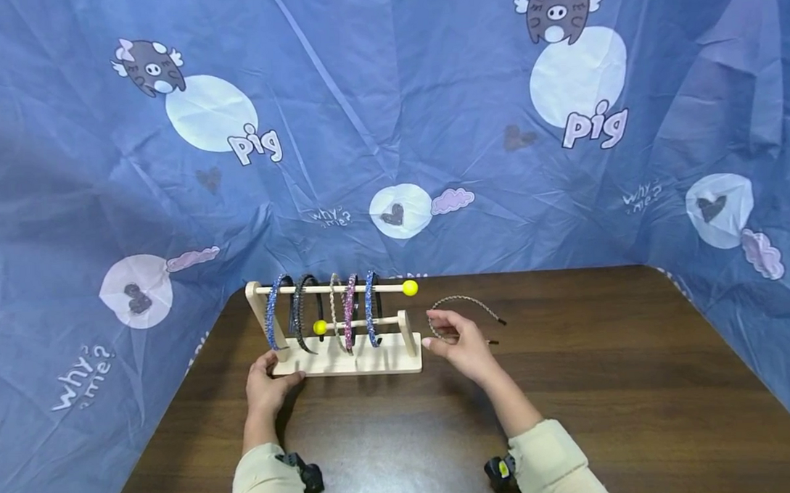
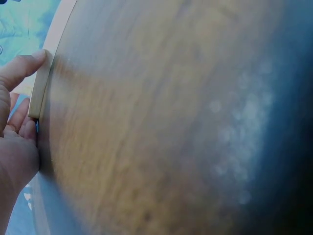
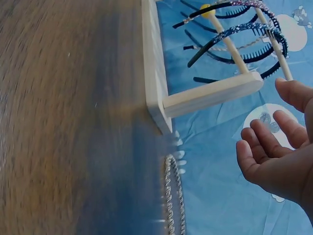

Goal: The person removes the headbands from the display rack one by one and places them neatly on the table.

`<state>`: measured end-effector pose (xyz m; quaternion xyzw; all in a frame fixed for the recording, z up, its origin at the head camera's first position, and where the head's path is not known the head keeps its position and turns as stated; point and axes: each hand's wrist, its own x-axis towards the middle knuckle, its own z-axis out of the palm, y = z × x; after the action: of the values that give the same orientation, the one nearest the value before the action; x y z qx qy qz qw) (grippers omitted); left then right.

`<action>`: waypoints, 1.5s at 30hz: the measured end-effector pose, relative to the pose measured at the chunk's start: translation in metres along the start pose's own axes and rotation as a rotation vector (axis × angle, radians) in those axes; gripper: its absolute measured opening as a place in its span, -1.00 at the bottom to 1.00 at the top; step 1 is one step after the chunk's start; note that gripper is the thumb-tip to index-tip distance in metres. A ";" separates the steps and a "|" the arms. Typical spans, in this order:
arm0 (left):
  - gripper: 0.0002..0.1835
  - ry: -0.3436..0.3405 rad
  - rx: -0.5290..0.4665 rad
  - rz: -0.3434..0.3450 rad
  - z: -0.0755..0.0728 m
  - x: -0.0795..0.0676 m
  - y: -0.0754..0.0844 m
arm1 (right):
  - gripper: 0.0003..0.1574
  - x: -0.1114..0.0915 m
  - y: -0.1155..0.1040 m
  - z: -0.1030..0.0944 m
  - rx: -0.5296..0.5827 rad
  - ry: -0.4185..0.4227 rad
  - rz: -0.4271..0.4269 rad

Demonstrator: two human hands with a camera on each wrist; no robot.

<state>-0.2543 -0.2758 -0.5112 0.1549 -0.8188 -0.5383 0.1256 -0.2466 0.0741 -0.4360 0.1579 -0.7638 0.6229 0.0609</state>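
A pale wooden headband stand (image 1: 389,361) stands upright on the table. Its upper rod carries several headbands: a blue glittery one (image 1: 270,320) at the left, a black one (image 1: 297,315), a beige braided one (image 1: 333,307), a pink glittery one (image 1: 349,313) and another blue one (image 1: 369,313). My left hand (image 1: 266,390) grips the left end of the base, thumb on its front edge. Right of the stand, a loose braided headband (image 1: 461,298) lies on the table. My right hand (image 1: 467,351) hovers near it, fingers relaxed and holding nothing in the right wrist view.
Yellow balls cap the upper rod (image 1: 410,288) and the lower rod (image 1: 320,327). A brown wooden table (image 1: 635,383) extends around the stand. Behind it hangs a blue cloth (image 1: 470,157) printed with pigs. Each wrist wears a small black camera (image 1: 501,471).
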 end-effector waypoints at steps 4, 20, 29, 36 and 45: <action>-0.23 0.009 0.011 0.000 -0.002 0.000 0.000 | -0.45 0.000 -0.001 0.004 0.027 -0.011 -0.009; -0.22 0.004 0.033 -0.008 -0.001 0.001 0.001 | -0.37 -0.002 -0.023 0.027 0.137 -0.113 -0.098; -0.21 0.005 -0.003 -0.002 0.001 -0.001 0.001 | -0.38 -0.003 -0.032 0.036 0.113 -0.125 -0.134; -0.19 0.007 -0.018 -0.013 0.001 -0.001 0.001 | -0.34 0.003 -0.029 0.046 0.122 -0.172 -0.117; -0.21 -0.005 -0.011 -0.015 0.000 0.000 0.001 | -0.31 0.005 -0.027 0.055 0.170 -0.208 -0.121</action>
<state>-0.2542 -0.2754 -0.5104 0.1588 -0.8151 -0.5440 0.1206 -0.2373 0.0156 -0.4214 0.2719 -0.6997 0.6607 0.0052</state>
